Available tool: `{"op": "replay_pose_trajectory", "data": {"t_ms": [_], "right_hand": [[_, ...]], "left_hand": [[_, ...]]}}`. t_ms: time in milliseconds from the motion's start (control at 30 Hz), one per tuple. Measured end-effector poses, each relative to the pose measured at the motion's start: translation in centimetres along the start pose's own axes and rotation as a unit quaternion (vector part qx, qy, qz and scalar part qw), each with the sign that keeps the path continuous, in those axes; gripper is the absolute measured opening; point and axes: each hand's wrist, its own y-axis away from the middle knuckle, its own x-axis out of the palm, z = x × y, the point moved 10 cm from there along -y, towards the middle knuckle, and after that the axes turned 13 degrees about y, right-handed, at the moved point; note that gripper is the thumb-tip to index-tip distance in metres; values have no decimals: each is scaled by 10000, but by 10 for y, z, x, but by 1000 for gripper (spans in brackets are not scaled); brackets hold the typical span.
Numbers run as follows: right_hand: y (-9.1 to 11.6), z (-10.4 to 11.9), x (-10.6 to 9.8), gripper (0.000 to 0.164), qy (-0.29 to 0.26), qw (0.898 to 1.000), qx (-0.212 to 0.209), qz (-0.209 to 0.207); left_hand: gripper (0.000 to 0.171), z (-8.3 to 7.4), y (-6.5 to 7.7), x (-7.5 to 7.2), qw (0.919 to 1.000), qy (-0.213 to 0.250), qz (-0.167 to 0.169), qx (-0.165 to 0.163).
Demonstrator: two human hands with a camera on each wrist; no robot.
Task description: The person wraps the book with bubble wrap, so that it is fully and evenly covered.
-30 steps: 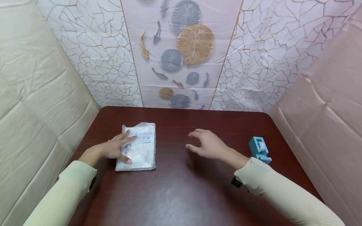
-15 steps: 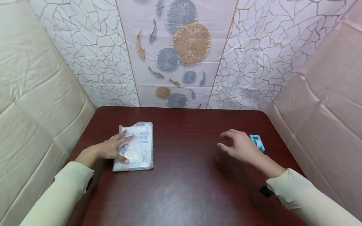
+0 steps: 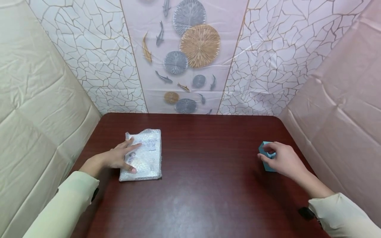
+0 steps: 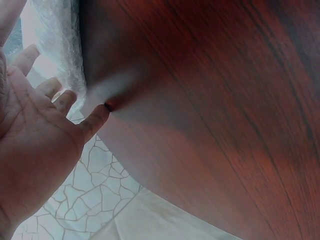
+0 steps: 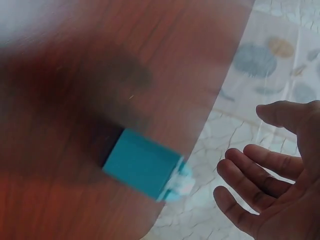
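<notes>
A flat white package in bubble wrap (image 3: 148, 158) lies on the left part of the table. Fingers spread, my left hand (image 3: 117, 157) rests on its left side, and in the left wrist view the fingertips meet the crinkled wrap (image 4: 62, 40). On the right a teal tape dispenser (image 3: 267, 167) with a clear roll stands on the table. My right hand (image 3: 284, 160) hovers over it, thumb and fingers apart and partly covering it in the head view. In the right wrist view a gap shows between the hand (image 5: 270, 185) and the dispenser (image 5: 142, 162).
The dark red-brown table (image 3: 190, 191) has rounded far corners. A patterned cloth backdrop (image 3: 184, 66) hangs behind it, and beige padded panels (image 3: 35, 115) stand along both sides.
My right hand has moved right, from mid-table to over the tape dispenser. The left hand stays on the package. The head view has shifted slightly.
</notes>
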Motion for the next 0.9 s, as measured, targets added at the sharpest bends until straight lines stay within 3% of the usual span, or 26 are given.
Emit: {"op": "replay_pose_trajectory", "data": {"t_ms": [200,433,667,767,900], "right_hand": [[15,-26,4,44,104,9996,256,81],[25,-60,11,29,217,9973,693,135],[32,-87,35,41,172,9894,1043,998],[34,-95,46,49,-89,9851,1164,1259],[37,-103,58,55,-783,9719,1499,1635]], "left_hand": [[124,2,2,0,9999,123,16,49],[123,-1,3,2,9999,123,37,14],[123,-2,4,3,9999,85,76,-18],[123,-1,4,3,9999,79,59,-38],[123,-3,4,1,9999,73,25,-71]]}}
